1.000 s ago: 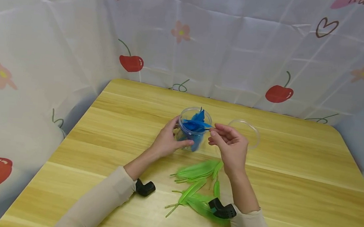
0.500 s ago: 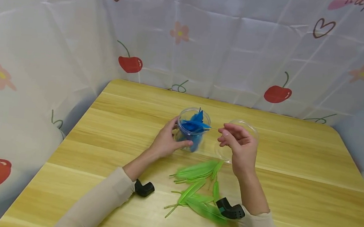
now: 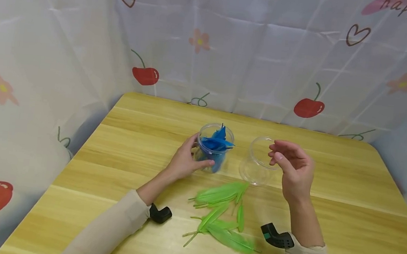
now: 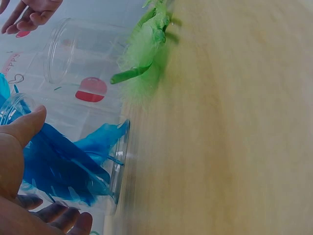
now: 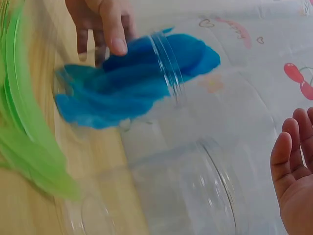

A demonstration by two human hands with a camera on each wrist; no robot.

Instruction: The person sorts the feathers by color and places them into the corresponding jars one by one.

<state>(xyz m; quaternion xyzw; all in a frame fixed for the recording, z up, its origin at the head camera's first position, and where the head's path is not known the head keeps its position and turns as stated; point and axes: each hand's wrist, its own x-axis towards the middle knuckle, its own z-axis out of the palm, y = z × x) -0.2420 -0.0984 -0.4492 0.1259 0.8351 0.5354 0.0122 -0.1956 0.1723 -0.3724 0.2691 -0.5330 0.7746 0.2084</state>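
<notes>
two jars, one steadied, one untouched

at the left of the table (image 3: 121, 135) the left hand (image 3: 184, 161) wraps the jar of blue feathers (image 3: 213, 146), thumb on the near side and fingers curled round the far side, so the jar stands upright and held. the left wrist view shows the thumb (image 4: 22, 128) pressed to the clear wall with blue plumes packed behind it. some blue tips poke above the rim.

just in front of the jars, between the two forearms, the green feathers (image 3: 223, 210) lie loose on the wood in a fanned heap, quills pointing left.

right of the blue jar, standing apart from it, is the empty clear jar (image 3: 257, 161), open at the top. the right hand (image 3: 293, 165) hovers at its right rim, fingers loosely curled with the thumb near the fingertips, pinching nothing i can make out; whether it touches the glass i cannot tell. the right wrist view shows only the fingers (image 5: 288, 156) relaxed beside the jar mouth.

risks, as i judge them: the empty jar is light and unheld, so a brush from the right hand could tip or roll it. the feathers are light too, and a quick sweep of a sleeve over the heap could scatter them. the plumes sticking out of the blue jar could be dragged out if snagged.
</notes>
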